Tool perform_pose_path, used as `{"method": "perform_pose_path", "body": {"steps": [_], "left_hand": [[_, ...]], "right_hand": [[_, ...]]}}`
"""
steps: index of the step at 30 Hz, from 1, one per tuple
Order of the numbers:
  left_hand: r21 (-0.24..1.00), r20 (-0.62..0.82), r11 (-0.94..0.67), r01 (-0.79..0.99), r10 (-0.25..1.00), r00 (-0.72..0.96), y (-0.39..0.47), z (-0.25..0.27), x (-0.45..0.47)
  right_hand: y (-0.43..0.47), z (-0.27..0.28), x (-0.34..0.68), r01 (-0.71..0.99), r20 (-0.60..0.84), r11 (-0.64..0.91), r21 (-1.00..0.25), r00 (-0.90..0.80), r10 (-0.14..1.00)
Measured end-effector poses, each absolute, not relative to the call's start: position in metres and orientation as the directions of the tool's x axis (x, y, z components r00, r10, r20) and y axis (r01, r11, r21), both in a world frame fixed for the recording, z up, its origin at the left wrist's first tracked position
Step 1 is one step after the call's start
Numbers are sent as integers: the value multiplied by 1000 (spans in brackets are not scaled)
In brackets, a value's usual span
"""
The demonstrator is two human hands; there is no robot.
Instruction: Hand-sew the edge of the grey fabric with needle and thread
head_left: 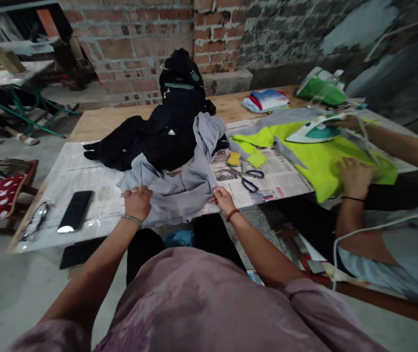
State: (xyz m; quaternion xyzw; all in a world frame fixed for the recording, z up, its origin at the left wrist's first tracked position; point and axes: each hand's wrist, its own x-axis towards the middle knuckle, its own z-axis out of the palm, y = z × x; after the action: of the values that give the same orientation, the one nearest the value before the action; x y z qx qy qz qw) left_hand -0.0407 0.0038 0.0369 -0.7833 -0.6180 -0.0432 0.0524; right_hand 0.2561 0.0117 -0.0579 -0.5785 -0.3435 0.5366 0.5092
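At six o'clock on the bench (102, 119), your right hand (224, 200) pinches the gray cloth (192, 178), your left hand (138, 203) lies on it with a grip I can't tell, and a hard pull could slide the cloth off.

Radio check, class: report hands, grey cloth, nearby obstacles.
Left hand on grey cloth, right hand pinching its edge. Cloth rumpled, partly over black clothing. Scissors to right.

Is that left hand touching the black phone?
Apart: the head view shows covered tabletop between the left hand and the black phone; the hand is on grey cloth.
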Motion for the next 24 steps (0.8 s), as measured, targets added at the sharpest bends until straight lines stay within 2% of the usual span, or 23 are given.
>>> {"method": "perform_pose_path", "body": {"steps": [2, 5, 7, 9, 13, 17, 20, 24], "left_hand": [[73, 233, -306, 949, 931, 282, 7, 41, -22], [286, 295, -541, 791, 835, 464, 16, 31, 14], [383, 285, -605, 698, 796, 534, 24, 20, 37], [435, 228, -586, 683, 806, 547, 31, 10, 55], [433, 68, -501, 750, 847, 527, 42, -2, 72], [434, 9, -463, 773, 860, 510, 43, -9, 72], [389, 68, -473, 790, 870, 488, 34, -10, 71], [231, 223, -591, 773, 806, 549, 15, -3, 73]], "right_hand": [[11, -59, 256, -157, -269, -242, -958, 183, 946], [10, -60, 257, -171, -250, -221, -960, 168, 954], [9, -61, 257, -175, -236, -207, -963, 164, 958], [9, -60, 258, -175, -227, -199, -964, 157, 961], [8, -57, 259, -157, -220, -198, -968, 139, 965], [8, -57, 260, -147, -211, -190, -971, 143, 967], [8, -60, 260, -142, -204, -184, -973, 134, 970], [7, -62, 261, -146, -191, -172, -974, 130, 973]]}}
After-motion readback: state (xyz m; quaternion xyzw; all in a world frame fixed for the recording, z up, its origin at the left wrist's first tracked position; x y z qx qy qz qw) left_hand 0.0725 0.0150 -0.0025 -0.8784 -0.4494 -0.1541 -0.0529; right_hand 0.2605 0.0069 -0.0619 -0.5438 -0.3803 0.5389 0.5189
